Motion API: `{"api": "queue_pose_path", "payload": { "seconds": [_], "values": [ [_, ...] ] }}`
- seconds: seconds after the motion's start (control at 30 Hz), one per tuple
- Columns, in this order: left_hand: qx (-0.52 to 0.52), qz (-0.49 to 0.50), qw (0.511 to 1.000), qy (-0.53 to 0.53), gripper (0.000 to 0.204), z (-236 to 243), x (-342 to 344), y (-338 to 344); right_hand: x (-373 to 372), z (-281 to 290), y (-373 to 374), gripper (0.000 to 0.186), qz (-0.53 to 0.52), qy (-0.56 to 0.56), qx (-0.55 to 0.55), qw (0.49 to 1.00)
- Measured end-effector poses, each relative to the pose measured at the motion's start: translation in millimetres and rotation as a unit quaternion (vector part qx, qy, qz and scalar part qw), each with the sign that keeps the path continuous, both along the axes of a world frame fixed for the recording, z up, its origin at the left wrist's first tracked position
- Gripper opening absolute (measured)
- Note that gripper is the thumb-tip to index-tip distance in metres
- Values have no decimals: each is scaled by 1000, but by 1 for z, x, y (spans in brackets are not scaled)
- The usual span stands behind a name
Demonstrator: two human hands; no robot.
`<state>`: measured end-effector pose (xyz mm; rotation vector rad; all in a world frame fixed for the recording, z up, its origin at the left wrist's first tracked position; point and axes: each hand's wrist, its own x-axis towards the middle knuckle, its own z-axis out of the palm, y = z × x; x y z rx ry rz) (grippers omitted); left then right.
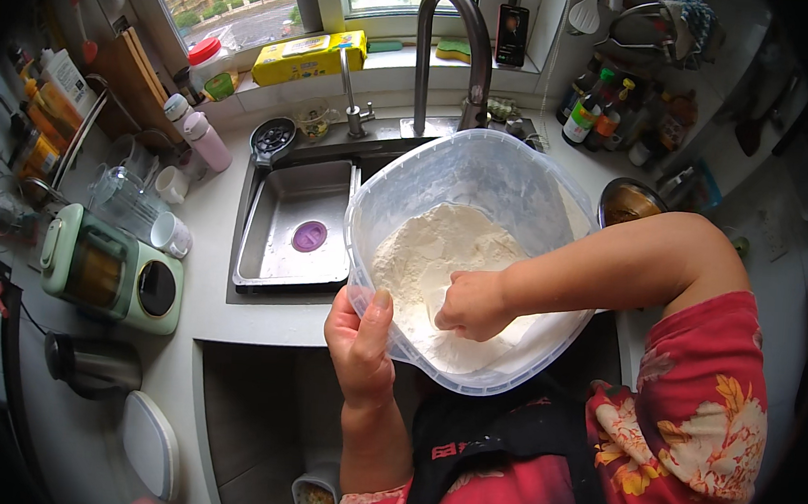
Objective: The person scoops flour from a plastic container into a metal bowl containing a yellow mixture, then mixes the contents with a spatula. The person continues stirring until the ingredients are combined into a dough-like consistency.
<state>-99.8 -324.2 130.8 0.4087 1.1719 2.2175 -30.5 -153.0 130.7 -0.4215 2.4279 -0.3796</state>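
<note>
Gripping the near rim of the large clear plastic tub (484, 178), your left hand (360, 343) pinches it, thumb inside. Your right hand (475, 304) is curled shut in the heap of white flour (432, 249) (what it clasps stays hidden). You hold the tub over the counter's (214, 215) front edge, beside the steel sink (295, 235).

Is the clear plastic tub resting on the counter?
No, the left hand holds the clear tub by its rim, raised over the sink's edge, while the right hand is in the flour.
</note>
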Motion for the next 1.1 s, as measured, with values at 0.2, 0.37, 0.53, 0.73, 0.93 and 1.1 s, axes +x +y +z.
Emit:
{"api": "queue_pose_path", "payload": {
  "seconds": [0.2, 0.37, 0.53, 0.73, 0.93, 1.1],
  "values": [
    [8, 19, 1000, -16, 16, 4, 3, 1, -4, 9, 6, 8, -120, -128, -134, 975],
    [13, 18, 999, -28, 18, 11, 6, 3, -3, 17, 19, 19, -240, -237, -245, 909],
    [18, 29, 999, -35, 22, 12, 8, 4, -4, 34, 36, 19, -306, -251, -327, 859],
    [19, 39, 998, -34, 25, 6, 9, 2, 4, 56, 63, 15, -351, -211, -390, 825],
    [-35, 5, 999, 9, 37, 15, 11, -1, 24, 74, 86, 13, -417, -177, -455, 767],
    [-51, 2, 999, 8, 34, 17, 32, 7, 45, 84, 107, 12, -454, -139, -489, 732]
  ]
}}
